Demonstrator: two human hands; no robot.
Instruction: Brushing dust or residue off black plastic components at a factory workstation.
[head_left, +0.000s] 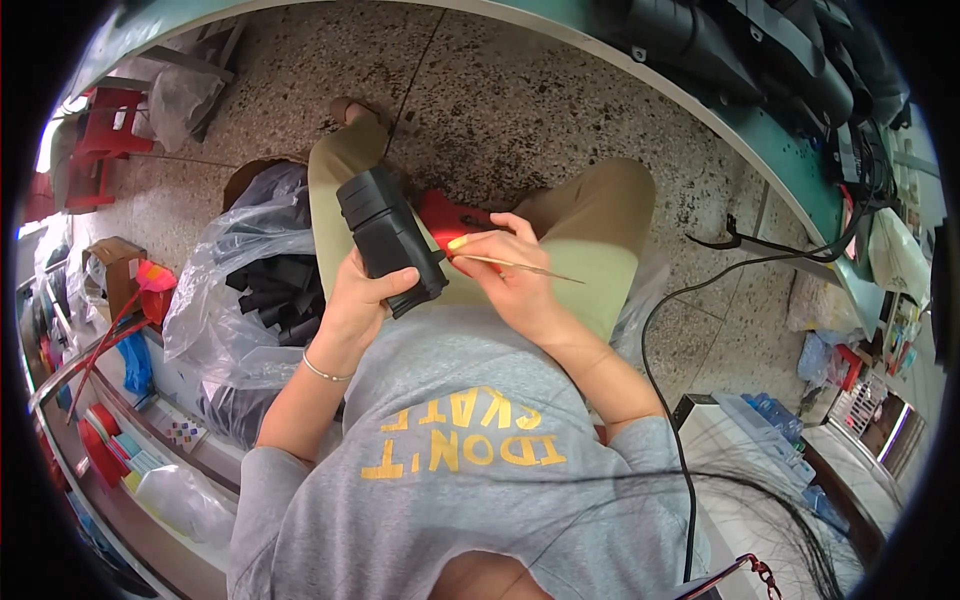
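1. I logged the left hand (358,300) wrapped firmly around the black plastic housing (390,240), fingers curled over its lower end and thumb across the near face. That grip was clenched on the part.
2. The housing sat over the lap, just above the hem of the grey shirt (470,440). Its long axis ran from about 11 o'clock at the far end to 5 o'clock at the held end, tilted away from the body.
3. The right hand (510,275) pinched a thin yellowish stick (520,266) between thumb and fingers, grasping it near its inner end. The stick ran almost level, its free end pointing toward 3 o'clock and its other end toward 9 o'clock, at the housing.
4. Key relation: from the right-hand grip the housing lay at 9 o'clock, very near; I could not tell whether the stick's inner end touched the housing's lower right corner.
5. The stick crossed the housing's long axis at a steep angle, not along it.
6. A red part (447,218) showed just behind the right-hand fingers, at 3 o'clock from the housing, partly hidden.
7. A clear bag of black parts (265,285) lay on the floor at 9 o'clock from the left hand, nearer that hand than the right.
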